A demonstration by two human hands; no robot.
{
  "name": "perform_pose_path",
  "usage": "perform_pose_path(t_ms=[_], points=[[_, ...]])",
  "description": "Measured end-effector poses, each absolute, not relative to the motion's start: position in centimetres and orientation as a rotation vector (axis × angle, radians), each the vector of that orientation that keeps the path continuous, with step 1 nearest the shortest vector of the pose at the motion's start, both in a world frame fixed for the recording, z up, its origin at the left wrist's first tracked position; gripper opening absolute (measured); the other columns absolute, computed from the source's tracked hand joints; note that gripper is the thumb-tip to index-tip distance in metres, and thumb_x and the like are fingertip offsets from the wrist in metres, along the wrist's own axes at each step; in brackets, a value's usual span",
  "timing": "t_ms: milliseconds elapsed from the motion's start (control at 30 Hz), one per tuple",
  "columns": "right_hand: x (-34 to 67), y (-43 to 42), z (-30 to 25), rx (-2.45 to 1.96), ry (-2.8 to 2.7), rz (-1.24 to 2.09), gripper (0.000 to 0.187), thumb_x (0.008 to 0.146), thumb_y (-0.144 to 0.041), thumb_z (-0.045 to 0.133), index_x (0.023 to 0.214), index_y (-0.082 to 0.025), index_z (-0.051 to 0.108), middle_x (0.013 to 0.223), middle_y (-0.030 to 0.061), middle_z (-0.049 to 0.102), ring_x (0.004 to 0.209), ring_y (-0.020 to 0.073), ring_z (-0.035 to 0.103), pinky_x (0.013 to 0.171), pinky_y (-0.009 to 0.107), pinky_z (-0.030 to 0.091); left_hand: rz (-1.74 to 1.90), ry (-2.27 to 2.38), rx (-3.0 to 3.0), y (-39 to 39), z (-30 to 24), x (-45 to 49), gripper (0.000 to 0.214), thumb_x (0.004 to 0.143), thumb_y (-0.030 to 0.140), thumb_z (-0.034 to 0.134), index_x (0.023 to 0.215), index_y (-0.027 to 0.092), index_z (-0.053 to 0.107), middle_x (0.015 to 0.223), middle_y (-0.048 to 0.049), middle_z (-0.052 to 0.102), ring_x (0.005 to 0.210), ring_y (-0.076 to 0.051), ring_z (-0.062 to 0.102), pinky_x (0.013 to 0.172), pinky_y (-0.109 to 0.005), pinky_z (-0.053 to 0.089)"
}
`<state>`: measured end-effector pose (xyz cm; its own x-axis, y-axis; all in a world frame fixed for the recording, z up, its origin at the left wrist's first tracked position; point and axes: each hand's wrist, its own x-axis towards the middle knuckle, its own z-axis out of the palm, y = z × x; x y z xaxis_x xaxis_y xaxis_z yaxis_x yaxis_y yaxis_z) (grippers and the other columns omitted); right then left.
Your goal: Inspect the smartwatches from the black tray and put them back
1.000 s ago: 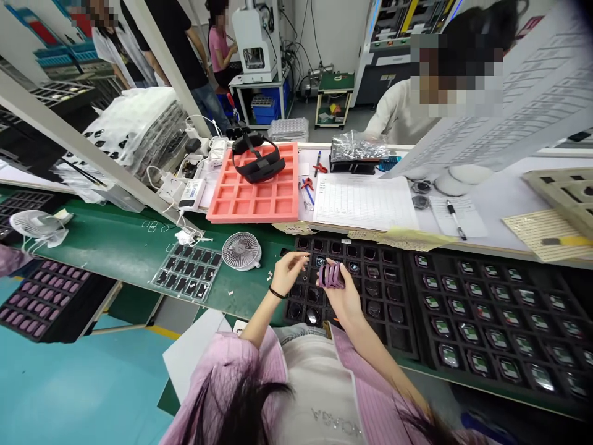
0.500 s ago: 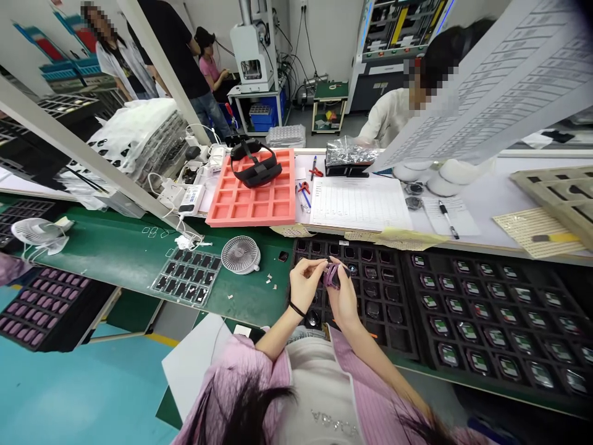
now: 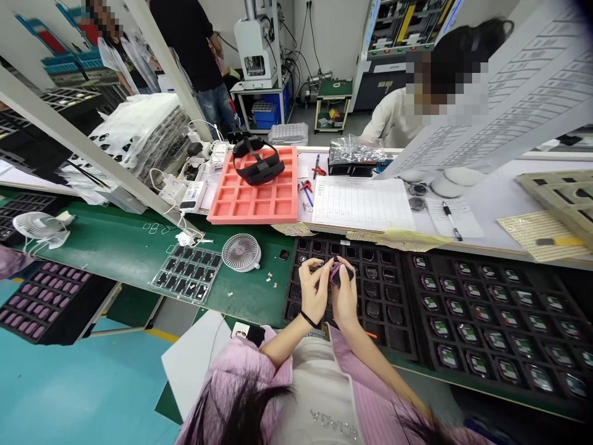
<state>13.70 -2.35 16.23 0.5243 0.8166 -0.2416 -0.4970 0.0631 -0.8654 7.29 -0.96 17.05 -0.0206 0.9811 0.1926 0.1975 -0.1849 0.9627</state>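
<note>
A small purple-edged watch case (image 3: pixel 343 276) with a dark face is held above the black foam tray (image 3: pixel 405 349). My right hand (image 3: pixel 345 303) is closed round it, thumb along its face. The fingers of my left hand (image 3: pixel 315 290) are bent and pinch at the case's left edge; what lies between the fingertips is too small to tell. Below and around both hands, the tray's pockets hold several dark round-cornered watch parts (image 3: pixel 372 289).
Right of it lies another black tray (image 3: pixel 419 321) of watch cases with green insides. To the left are a small fan (image 3: pixel 241 252), a clear tray (image 3: pixel 188 272) of black pieces and a pink foam tray (image 3: pixel 259 213) bearing a headset (image 3: pixel 259 167). A co-worker (image 3: pixel 393 117) sits opposite.
The watch case has turned so its dark face shows more. My left hand has shifted slightly right, its fingers more spread and bent. In the background, a standing person has moved right.
</note>
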Motion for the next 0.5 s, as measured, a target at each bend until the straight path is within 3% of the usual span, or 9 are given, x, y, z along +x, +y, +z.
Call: perform_pose_path(t_ms=[100, 300, 500], points=[[13.7, -2.3, 16.4, -1.124, -0.333, 1.029, 0.034, 0.079, -0.049, 0.063, 0.106, -0.028, 0.063, 0.117, 0.0007, 0.061, 0.107, 0.0174, 0.055, 0.095, 0.034, 0.042, 1.219, 1.160, 1.444, -1.2, 16.5, 7.1, 0.037, 0.097, 0.040, 0.040, 0.121, 0.028, 0.065, 0.131, -0.0067, 0.052, 0.127, -0.022, 0.045, 0.108, -0.039, 0.037], [13.2, -2.2, 16.8, -1.111, -0.307, 1.008, 0.038, 0.080, -0.049, 0.060, 0.112, -0.030, 0.062, 0.111, 0.0004, 0.064, 0.101, 0.0169, 0.058, 0.092, 0.034, 0.044, 1.232, 1.052, 1.408, -1.8, 15.6, 6.8, 0.040, 0.098, 0.041, 0.037, 0.127, 0.026, 0.061, 0.134, -0.0066, 0.053, 0.129, -0.021, 0.045, 0.113, -0.041, 0.034], [13.0, -2.0, 16.6, -1.108, -0.283, 1.055, 0.040, 0.078, -0.048, 0.062, 0.114, -0.029, 0.063, 0.121, 0.0014, 0.062, 0.109, 0.0178, 0.057, 0.095, 0.035, 0.043, 1.167, 1.053, 1.382, -1.8, 14.8, 6.4, 0.042, 0.097, 0.043, 0.037, 0.130, 0.027, 0.058, 0.138, -0.0053, 0.051, 0.137, -0.022, 0.036, 0.117, -0.043, 0.026]])
